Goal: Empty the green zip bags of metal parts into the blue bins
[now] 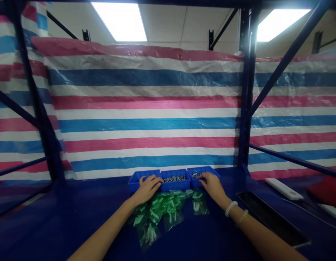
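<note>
Three small blue plastic bins stand side by side at the back of the blue surface. My left hand (148, 188) is palm down over the front of the left bin (134, 185), fingers apart. Its thumb reaches the rim of the middle bin (175, 186), which holds many small metal pieces (175, 178). My right hand (213, 186) dips its closed fingertips into the right bin (202, 169), beside small metal pieces (195, 175); what they grip is hidden. In front of the bins lies a pile of clear and green plastic bags (168, 204) with small pale pieces inside.
A dark flat tablet-like device (271, 217) lies right of my right forearm. Beyond it are a white power strip (284, 189), a cable and a red cloth (327, 192). Blue rack posts (245, 108) frame both sides; a striped tarp (148, 108) hangs behind.
</note>
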`<state>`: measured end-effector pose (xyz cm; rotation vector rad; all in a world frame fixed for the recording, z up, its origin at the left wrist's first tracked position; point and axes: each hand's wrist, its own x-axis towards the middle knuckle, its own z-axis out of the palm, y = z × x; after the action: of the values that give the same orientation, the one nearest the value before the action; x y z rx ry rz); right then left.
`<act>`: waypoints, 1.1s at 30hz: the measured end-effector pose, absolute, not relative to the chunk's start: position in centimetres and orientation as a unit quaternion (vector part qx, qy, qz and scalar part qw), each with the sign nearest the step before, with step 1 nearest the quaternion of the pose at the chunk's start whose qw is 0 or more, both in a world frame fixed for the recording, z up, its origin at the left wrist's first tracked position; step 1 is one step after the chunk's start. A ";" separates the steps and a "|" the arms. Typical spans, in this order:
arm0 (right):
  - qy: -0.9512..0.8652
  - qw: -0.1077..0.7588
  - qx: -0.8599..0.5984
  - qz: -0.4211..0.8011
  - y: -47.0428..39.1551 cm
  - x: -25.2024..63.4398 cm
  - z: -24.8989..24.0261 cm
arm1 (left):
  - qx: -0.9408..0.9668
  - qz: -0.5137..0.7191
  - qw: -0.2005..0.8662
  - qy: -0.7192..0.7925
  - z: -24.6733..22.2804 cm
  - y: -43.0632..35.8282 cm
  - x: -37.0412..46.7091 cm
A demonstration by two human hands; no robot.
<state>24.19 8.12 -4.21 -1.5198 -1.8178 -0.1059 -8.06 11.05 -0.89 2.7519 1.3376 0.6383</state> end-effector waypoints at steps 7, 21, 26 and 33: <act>-0.726 0.365 -0.581 -0.036 7.5 24.2 -3.1 | 0.878 0.205 -0.008 0.432 -0.4 9.9 -8.1; -0.725 0.241 -0.644 0.034 4.9 23.4 -2.3 | 0.828 0.299 -0.076 0.468 0.7 7.3 -6.1; -0.703 0.286 -0.641 0.109 5.2 23.9 -1.7 | 0.813 0.431 -0.069 0.385 1.9 4.9 -4.5; -0.683 0.418 -0.575 0.169 4.0 24.1 1.4 | 0.757 0.484 0.209 0.386 1.7 2.6 -2.2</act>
<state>24.11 3.97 1.37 -1.4420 -1.7123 0.4229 -2.15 2.57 1.67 2.1052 1.0750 1.3470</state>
